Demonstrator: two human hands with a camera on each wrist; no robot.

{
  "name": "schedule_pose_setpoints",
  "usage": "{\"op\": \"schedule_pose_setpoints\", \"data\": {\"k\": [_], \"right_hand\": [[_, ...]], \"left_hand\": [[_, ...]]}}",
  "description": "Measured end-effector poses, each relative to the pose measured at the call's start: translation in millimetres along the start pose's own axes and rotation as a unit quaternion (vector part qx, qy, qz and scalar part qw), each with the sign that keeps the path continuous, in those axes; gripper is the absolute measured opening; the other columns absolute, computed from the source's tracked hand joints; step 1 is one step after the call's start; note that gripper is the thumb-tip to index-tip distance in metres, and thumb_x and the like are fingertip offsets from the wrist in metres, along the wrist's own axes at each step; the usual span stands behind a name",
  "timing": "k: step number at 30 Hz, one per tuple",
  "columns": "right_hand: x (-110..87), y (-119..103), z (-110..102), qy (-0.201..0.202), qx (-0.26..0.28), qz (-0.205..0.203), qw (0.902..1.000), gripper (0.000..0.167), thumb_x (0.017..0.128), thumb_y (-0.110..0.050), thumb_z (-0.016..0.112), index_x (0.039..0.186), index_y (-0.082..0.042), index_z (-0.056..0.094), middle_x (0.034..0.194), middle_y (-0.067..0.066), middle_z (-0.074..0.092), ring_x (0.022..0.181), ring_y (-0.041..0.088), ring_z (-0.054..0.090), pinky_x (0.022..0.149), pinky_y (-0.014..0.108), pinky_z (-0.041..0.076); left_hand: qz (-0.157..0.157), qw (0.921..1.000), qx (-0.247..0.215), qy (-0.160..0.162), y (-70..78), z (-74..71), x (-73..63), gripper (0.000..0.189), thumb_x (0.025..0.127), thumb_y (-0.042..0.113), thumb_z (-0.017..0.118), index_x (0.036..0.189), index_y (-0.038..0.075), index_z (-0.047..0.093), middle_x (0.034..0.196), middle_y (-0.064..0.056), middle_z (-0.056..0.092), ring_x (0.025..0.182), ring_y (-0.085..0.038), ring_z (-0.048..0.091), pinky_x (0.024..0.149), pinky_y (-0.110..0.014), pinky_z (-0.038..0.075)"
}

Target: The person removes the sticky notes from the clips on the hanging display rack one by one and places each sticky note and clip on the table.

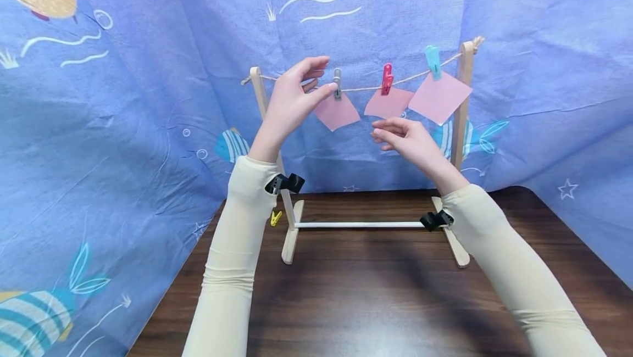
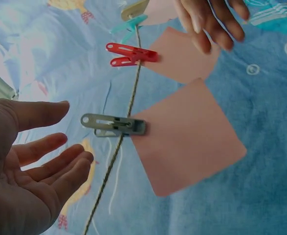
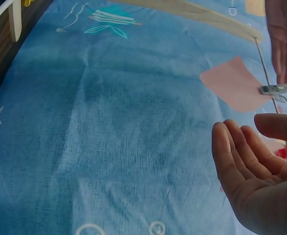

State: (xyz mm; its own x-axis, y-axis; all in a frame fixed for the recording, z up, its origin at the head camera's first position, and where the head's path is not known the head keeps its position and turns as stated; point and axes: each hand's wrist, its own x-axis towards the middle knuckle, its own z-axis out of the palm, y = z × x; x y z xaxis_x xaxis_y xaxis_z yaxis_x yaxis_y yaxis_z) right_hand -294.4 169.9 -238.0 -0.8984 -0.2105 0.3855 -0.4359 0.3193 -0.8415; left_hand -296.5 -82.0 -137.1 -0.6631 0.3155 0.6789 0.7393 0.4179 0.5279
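Near the upper middle of the head frame, the left hand (image 1: 296,88) is held wide, thumb well apart from the fingers and its grip bare, just beside the gray clothespin (image 1: 338,84); the left wrist view shows a gap between fingertips and clip. Right of center, the right hand (image 1: 412,141) has loosely bent fingers and a narrower space under the thumb, grasping nothing, just below the red clothespin (image 1: 387,79). These 2 clips and a turquoise clothespin (image 1: 433,61) at upper right sit on a sagging rope (image 1: 363,89), each pinching 1 of 3 pieces of pink paper (image 1: 337,112) that hang tilted in a row across the upper center and upper right. The rope runs between 2 wooden posts (image 1: 465,88), joined low in the frame by a white rod (image 1: 363,225). A yellow clothespin (image 1: 276,218) lies left of center on the dark wooden table (image 1: 376,291), before a blue fish-print cloth (image 1: 148,99).
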Motion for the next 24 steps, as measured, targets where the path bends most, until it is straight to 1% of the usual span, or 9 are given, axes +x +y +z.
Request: {"op": "schedule_pose_setpoints", "data": {"k": [2,4,10,13,17,21,24], "right_hand": [[5.7,-1,4,-0.002,-0.011,-0.002,0.9999,0.043,0.103,-0.029,0.059,0.136,0.000,0.059,0.129,0.021,0.065,0.114,0.028,0.065,0.086,0.030,0.057],[10.9,-1,8,-0.002,-0.015,-0.003,0.9999,0.044,0.103,-0.029,0.060,0.136,-0.001,0.059,0.129,0.020,0.065,0.114,0.029,0.065,0.087,0.031,0.057],[22.0,-3,13,-0.012,0.003,0.004,0.9999,0.045,0.103,-0.026,0.060,0.139,0.001,0.056,0.133,0.019,0.063,0.119,0.034,0.063,0.094,0.038,0.055],[24.7,-4,15,-0.019,0.011,0.009,0.9997,0.045,0.103,-0.026,0.060,0.140,-0.001,0.055,0.131,0.020,0.064,0.118,0.033,0.063,0.095,0.039,0.054],[27.6,-5,17,-0.019,0.015,0.014,0.9996,0.045,0.103,-0.027,0.059,0.141,-0.003,0.055,0.129,0.019,0.065,0.115,0.029,0.066,0.095,0.039,0.054],[31.7,-5,20,-0.012,0.008,0.004,0.9999,0.044,0.103,-0.024,0.061,0.140,-0.001,0.056,0.126,0.020,0.067,0.112,0.030,0.067,0.092,0.037,0.056],[35.2,-4,24,-0.004,0.002,-0.009,0.9999,0.042,0.102,-0.021,0.062,0.136,0.003,0.057,0.121,0.024,0.068,0.107,0.032,0.069,0.088,0.033,0.057]], "left_hand": [[-0.005,0.9999,0.012,-0.008,1.5,0.9,3.6,0.052,0.095,0.023,0.073,0.141,0.008,0.057,0.142,-0.003,0.058,0.127,-0.011,0.055,0.102,-0.015,0.043],[-0.006,0.9997,0.018,-0.013,2.1,2.6,7.5,0.053,0.094,0.022,0.074,0.142,0.007,0.056,0.142,-0.004,0.058,0.127,-0.013,0.055,0.102,-0.015,0.042],[-0.015,0.9991,0.023,-0.032,-0.9,9.6,14.1,0.053,0.094,0.018,0.074,0.141,0.003,0.056,0.142,-0.009,0.058,0.129,-0.018,0.055,0.102,-0.014,0.042],[-0.017,0.9988,0.024,-0.038,-2.6,12.1,12.9,0.053,0.094,0.017,0.073,0.142,0.002,0.055,0.140,-0.012,0.059,0.128,-0.019,0.056,0.101,-0.014,0.043],[-0.015,0.9982,0.037,-0.045,-4.2,14.8,9.8,0.051,0.096,0.017,0.071,0.143,0.002,0.055,0.140,-0.012,0.059,0.126,-0.018,0.057,0.101,-0.014,0.043],[-0.009,0.9980,0.048,-0.041,-5.4,16.8,8.5,0.045,0.098,0.015,0.067,0.141,0.002,0.057,0.137,-0.012,0.061,0.123,-0.018,0.059,0.099,-0.015,0.045],[-0.002,0.9982,0.050,-0.034,-5.6,18.1,8.7,0.041,0.099,0.014,0.065,0.138,0.001,0.059,0.133,-0.013,0.063,0.119,-0.018,0.062,0.097,-0.016,0.047]]}}
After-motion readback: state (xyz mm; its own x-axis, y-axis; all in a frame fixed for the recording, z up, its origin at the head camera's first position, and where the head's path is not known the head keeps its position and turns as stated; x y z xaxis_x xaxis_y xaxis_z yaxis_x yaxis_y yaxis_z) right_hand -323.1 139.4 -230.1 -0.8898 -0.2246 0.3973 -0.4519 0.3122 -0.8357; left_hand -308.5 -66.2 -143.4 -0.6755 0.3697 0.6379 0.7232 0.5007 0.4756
